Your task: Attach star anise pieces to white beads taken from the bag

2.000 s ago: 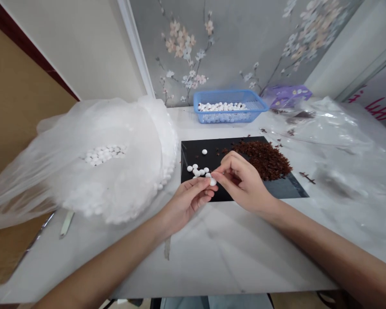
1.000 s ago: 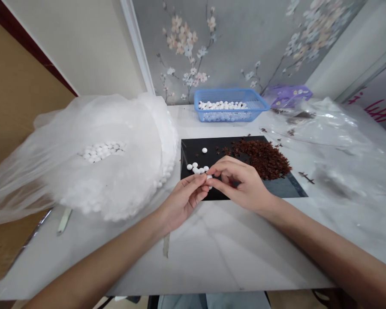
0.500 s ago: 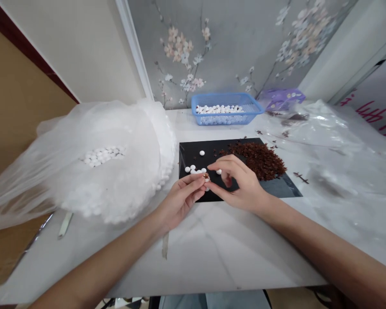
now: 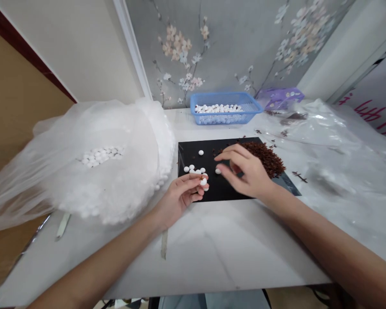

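My left hand (image 4: pixel 182 192) pinches a small white ball (image 4: pixel 203 182) between thumb and fingers, with a bit of brown, star-like piece at its top. Over the black mat (image 4: pixel 189 148), my right hand (image 4: pixel 244 170) is held with thumb and fingers apart, and nothing shows between them. A single white ball (image 4: pixel 218 171) lies by its thumb tip. Just behind my left fingertips, several white balls (image 4: pixel 192 168) sit in a cluster, and another white ball (image 4: pixel 201 152) rests farther back. The heap of small brown star-shaped pieces (image 4: pixel 270 161) is partly hidden behind my right hand.
A blue plastic basket (image 4: pixel 227 119) holding many white balls stands against the wall. Left on the table is a large sheer white bag (image 4: pixel 116 180) full of white balls. Clear plastic bags (image 4: pixel 334 163) and a purple package (image 4: pixel 283 98) occupy the right side.
My right hand has drawn away from the ball in my left hand, to the right toward the brown heap. The left hand keeps its grip, with the ball turned slightly.
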Motion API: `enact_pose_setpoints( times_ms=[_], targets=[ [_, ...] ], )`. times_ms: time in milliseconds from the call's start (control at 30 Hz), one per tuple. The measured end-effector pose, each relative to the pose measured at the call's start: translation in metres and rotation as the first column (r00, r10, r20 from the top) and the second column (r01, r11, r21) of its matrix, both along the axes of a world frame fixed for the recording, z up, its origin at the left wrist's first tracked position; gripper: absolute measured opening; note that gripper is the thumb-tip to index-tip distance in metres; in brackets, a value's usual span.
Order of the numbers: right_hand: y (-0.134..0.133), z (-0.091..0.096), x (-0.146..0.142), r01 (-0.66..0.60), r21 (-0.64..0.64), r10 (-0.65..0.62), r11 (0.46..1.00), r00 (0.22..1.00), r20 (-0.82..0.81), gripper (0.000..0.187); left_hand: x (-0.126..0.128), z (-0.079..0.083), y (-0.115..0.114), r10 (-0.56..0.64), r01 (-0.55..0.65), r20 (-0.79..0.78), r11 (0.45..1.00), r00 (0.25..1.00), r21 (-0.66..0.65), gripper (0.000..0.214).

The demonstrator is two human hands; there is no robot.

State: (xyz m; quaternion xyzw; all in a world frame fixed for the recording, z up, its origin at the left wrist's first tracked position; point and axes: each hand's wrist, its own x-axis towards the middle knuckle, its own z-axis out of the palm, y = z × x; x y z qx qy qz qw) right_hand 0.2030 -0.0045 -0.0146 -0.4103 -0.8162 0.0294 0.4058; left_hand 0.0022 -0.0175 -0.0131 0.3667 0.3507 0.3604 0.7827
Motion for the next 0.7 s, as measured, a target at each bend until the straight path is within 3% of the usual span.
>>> enact_pose_setpoints(
  times_ms=[133, 200, 400, 700],
  targets=[
    [0.022, -0.005, 0.026, 0.323, -0.002, -0.322, 0.946, 0.944, 0.077, 0.018, -0.010, 0.009, 0.010, 0.069, -0.009, -0.209, 0.962, 0.976, 0.274, 0.022],
    [0.029, -0.010, 0.036, 0.392, -0.034, -0.381, 0.919, 0.907, 0.179, 0.019, -0.015, 0.013, 0.015, 0.132, -0.002, -0.304, 0.919, 0.944, 0.395, 0.024],
    [0.032, -0.024, 0.039, 0.300, -0.082, -0.251, 0.950, 0.896, 0.367, 0.029, -0.019, 0.016, 0.018, 0.190, 0.050, -0.406, 0.857, 0.894, 0.512, 0.019],
    [0.030, -0.020, 0.033, 0.282, -0.142, -0.207, 0.949, 0.896, 0.394, 0.020, -0.013, 0.010, 0.011, 0.250, 0.082, -0.441, 0.789, 0.862, 0.608, 0.027]
  ],
)
